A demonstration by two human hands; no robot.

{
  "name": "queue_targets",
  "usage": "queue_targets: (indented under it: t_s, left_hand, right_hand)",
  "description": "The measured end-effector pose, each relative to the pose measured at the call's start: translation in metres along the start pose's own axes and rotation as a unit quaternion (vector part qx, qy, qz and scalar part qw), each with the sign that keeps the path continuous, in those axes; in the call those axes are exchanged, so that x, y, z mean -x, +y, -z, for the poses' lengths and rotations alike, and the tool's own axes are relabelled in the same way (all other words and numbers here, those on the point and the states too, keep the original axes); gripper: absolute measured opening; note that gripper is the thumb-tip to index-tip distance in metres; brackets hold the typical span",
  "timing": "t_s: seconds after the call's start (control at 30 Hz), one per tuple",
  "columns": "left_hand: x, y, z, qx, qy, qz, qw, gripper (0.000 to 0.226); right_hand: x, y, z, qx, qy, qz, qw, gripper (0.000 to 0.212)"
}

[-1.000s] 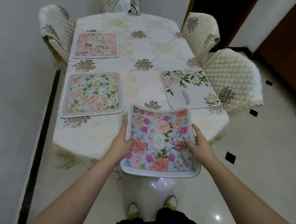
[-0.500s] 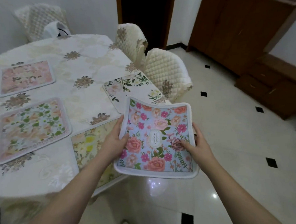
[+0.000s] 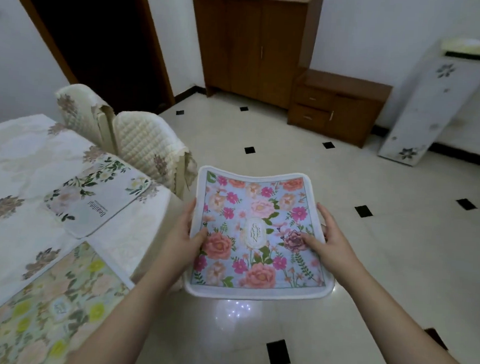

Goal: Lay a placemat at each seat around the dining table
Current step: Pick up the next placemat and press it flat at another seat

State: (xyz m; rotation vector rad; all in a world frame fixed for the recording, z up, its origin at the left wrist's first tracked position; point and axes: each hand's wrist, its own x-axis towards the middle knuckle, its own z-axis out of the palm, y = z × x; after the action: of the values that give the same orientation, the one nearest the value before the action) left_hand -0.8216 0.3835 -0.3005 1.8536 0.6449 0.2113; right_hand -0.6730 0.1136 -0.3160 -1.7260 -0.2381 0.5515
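I hold a blue placemat [image 3: 258, 233] with pink and orange roses flat in the air, over the floor to the right of the dining table [image 3: 16, 151]. My left hand [image 3: 183, 236] grips its left edge and my right hand [image 3: 329, 243] grips its right edge, thumbs on top. On the table lie a white placemat with green leaves [image 3: 97, 198] near the right edge and a yellow-flowered placemat [image 3: 48, 305] at the near end.
Two chairs with quilted cream covers [image 3: 148, 145] stand against the table's right side. Beyond the tiled floor [image 3: 383, 247] are a dark doorway [image 3: 96, 32], a brown wooden cabinet [image 3: 253, 44] with a low drawer unit [image 3: 339, 106], and a white panel [image 3: 434, 103] leaning on the wall.
My view has swung right, away from the table's near end, and the blue placemat has moved with my hands from above the table to above the floor. The two left-side placemats have left the view.
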Motion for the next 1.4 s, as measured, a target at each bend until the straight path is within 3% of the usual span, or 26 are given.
queue_targets:
  t_s: [0.4,1.0,1.4]
  left_hand:
    - [-0.047,0.060,-0.061,0.030,-0.036,0.031,0.998,0.068]
    - [-0.248,0.104,0.024,0.026,0.006,-0.006,1.000,0.064]
    - [-0.357,0.136,0.042,0.096,-0.014,0.027,0.995,0.069]
  right_hand:
    - [-0.029,-0.021,0.087,-0.017,0.042,-0.005,0.999,0.059]
    - [-0.223,-0.143,0.010,0.102,0.048,0.014,0.994,0.072]
    - [-0.322,-0.204,0.005,0.101,0.041,0.038,0.993,0.058]
